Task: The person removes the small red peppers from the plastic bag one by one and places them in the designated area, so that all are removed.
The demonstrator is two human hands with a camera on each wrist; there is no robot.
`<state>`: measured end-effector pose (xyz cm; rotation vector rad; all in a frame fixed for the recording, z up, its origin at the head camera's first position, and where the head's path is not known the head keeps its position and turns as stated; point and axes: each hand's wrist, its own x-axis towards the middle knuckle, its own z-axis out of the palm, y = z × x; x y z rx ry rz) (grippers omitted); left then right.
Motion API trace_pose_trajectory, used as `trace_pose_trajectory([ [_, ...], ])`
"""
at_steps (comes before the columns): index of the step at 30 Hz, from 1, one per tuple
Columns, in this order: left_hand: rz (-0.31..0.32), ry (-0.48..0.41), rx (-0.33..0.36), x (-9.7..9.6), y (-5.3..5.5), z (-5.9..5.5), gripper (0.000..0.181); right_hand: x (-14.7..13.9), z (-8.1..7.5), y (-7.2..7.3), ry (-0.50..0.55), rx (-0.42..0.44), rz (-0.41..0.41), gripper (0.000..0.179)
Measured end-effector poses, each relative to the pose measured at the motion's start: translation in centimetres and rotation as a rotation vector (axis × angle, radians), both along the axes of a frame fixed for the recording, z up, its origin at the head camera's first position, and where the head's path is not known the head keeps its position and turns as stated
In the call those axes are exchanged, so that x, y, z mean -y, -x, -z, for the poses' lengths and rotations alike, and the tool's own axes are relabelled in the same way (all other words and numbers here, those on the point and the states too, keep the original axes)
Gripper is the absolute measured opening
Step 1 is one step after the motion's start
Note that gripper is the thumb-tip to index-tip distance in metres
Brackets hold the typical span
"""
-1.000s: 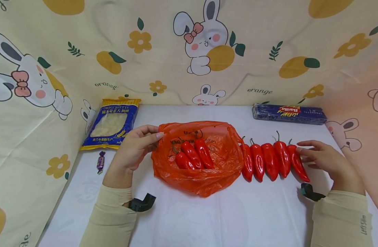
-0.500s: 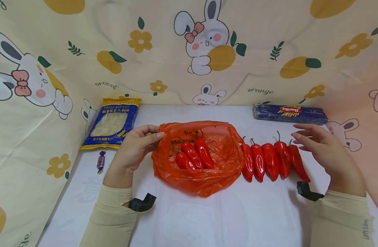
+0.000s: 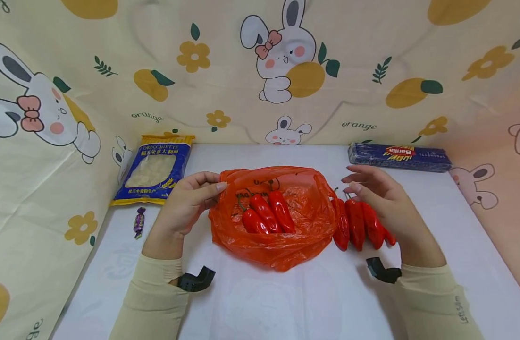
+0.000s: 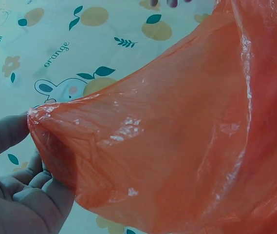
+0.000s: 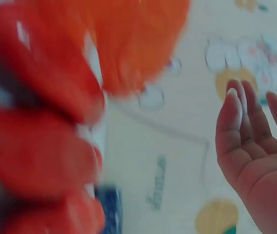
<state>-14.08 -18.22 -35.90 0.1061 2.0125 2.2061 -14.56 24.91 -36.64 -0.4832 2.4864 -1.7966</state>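
Note:
An orange-red plastic bag (image 3: 281, 252) lies with its mouth facing up in the middle of the table, and several red peppers (image 3: 279, 212) rest inside it. My left hand (image 3: 185, 205) pinches the left edge of the bag between thumb and fingers; the left wrist view shows the film (image 4: 143, 141) pulled taut from that pinch. Right of the bag, more red peppers (image 3: 355, 226) stand in a row. Over the right part of that row hovers my right hand (image 3: 389, 203), its fingers loosely extended and holding nothing. It partly hides the rightmost peppers.
A blue and yellow orecchiette packet (image 3: 151, 170) lies at the back left, with a purple wrapped candy (image 3: 138, 223) in front of it. At the back right is a dark blue spaghetti box (image 3: 400, 157). A printed cloth (image 3: 226, 94) walls the table's back and sides.
My right hand has lifted from beside the rightmost pepper and moved left over the row. The left hand and the bag have stayed in place.

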Motion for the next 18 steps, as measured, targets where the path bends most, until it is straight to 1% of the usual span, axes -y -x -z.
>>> trace_pose_trajectory([
  [2,0.000,0.001,0.001,-0.1,0.0,-0.1,0.013,1.4,0.4,0.0,0.028,-0.008,-0.031,0.046],
  [4,-0.001,0.002,0.002,-0.1,-0.1,-0.1,0.013,2.6,0.9,-0.1,0.059,0.033,-0.046,0.047],
  [8,0.005,0.007,-0.005,-0.1,-0.1,-0.2,0.014,4.9,2.0,-0.2,0.092,0.082,-0.078,0.049],
  [14,0.019,0.014,-0.019,-0.3,-0.2,-0.3,0.014,8.0,3.0,-0.2,0.077,0.102,-0.121,0.050],
  [18,0.020,0.021,-0.012,-0.3,-0.2,-0.2,0.015,10.0,3.3,0.2,0.051,0.103,-0.139,0.048],
])
